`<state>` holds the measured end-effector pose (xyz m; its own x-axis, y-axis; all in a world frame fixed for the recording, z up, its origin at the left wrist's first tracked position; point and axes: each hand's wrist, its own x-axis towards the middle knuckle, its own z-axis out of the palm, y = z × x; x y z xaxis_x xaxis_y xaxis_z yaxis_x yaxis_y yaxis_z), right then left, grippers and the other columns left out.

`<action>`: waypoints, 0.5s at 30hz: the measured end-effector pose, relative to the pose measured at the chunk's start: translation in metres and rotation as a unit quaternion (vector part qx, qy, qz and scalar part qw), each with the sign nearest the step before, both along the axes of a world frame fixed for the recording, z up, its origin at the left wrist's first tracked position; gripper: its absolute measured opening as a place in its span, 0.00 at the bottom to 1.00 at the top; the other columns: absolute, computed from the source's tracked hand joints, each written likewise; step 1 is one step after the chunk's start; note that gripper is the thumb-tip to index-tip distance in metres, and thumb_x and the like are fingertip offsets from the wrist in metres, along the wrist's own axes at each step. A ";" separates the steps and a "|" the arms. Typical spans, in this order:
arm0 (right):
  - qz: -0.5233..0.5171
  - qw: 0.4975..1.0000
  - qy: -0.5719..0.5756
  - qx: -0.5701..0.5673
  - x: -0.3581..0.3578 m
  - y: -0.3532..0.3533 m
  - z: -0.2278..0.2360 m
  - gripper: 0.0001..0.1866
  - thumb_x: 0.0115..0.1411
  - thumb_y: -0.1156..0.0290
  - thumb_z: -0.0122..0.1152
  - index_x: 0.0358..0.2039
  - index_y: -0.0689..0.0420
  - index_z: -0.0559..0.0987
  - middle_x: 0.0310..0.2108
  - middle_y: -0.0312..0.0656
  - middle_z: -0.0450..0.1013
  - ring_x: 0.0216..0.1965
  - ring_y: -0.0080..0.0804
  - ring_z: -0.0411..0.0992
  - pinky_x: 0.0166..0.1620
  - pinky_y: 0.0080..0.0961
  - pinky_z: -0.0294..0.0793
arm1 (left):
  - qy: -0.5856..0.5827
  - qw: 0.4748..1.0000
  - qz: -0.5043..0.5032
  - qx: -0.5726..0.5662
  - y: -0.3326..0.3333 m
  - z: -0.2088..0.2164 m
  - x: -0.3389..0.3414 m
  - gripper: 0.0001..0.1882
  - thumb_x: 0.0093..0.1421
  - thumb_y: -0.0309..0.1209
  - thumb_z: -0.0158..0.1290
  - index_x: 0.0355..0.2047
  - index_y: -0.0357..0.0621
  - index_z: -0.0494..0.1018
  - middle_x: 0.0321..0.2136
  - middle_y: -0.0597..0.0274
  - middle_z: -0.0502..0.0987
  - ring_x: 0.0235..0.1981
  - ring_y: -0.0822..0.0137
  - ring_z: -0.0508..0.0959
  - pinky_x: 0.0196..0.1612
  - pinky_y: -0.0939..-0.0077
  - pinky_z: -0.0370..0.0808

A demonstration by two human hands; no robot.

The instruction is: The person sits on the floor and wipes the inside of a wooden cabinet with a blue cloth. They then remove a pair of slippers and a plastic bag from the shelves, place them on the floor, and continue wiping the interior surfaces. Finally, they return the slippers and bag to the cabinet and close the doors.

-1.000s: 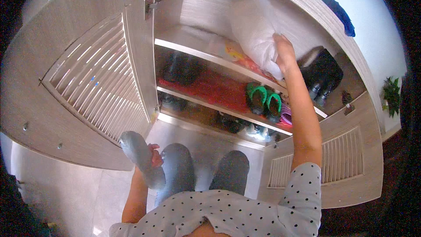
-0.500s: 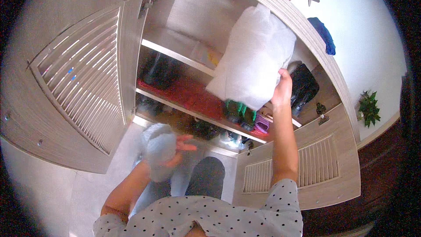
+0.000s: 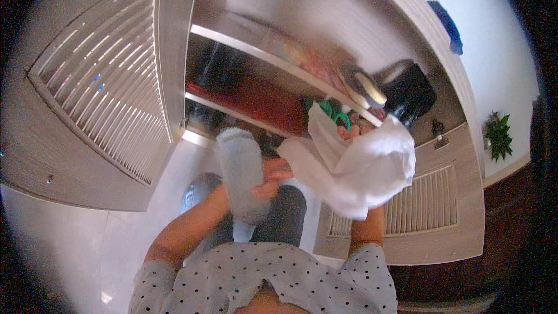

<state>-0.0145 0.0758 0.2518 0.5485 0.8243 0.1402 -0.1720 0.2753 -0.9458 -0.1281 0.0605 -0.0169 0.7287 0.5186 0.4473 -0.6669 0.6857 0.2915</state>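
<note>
Near the middle of the view, the left hand grasps a grey slipper at about 8 o'clock, the sole end raised and some of the fingers reaching past its side. At about 4 o'clock the right hand grasps a crumpled white bag; only fingers show at its upper edge, and the rest is hidden behind it. The bag hangs in front of an open shoe cabinet, which spreads from 11 to 3 o'clock. At 2 o'clock, just beyond the bag, sit a dark shoe with a pale sole, a black bundle beside it, and green-trimmed shoes partly covered by the bag. One slatted door stands open toward 9 o'clock, the other toward 4. A plant shows at 3 o'clock.
</note>
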 end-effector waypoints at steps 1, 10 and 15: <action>0.034 0.999 -0.008 0.009 0.006 -0.012 -0.003 0.13 0.52 0.65 0.47 0.24 0.61 0.75 0.27 0.47 0.71 0.25 0.31 0.68 0.32 0.30 0.69 | 0.024 0.999 -0.035 0.024 0.010 -0.030 0.002 0.32 0.55 0.54 0.34 0.52 0.46 0.54 0.35 0.48 0.67 0.09 0.68 0.64 0.13 0.76 0.60; 0.339 0.941 0.003 0.013 0.118 -0.041 -0.103 0.12 0.51 0.64 0.49 0.23 0.60 0.74 0.25 0.45 0.71 0.25 0.31 0.68 0.31 0.31 0.69 | 0.438 0.820 0.356 0.095 -0.046 0.075 0.036 0.13 0.56 0.40 0.43 0.28 0.45 0.70 0.10 0.63 0.64 0.13 0.73 0.65 0.17 0.76 0.64; 0.400 0.914 -0.071 0.012 0.156 -0.046 -0.166 0.11 0.51 0.64 0.50 0.22 0.59 0.73 0.24 0.44 0.70 0.25 0.32 0.68 0.31 0.32 0.68 | 0.489 0.620 0.461 0.404 -0.050 0.061 0.049 0.11 0.55 0.36 0.43 0.30 0.42 0.70 0.16 0.63 0.69 0.15 0.73 0.67 0.17 0.77 0.65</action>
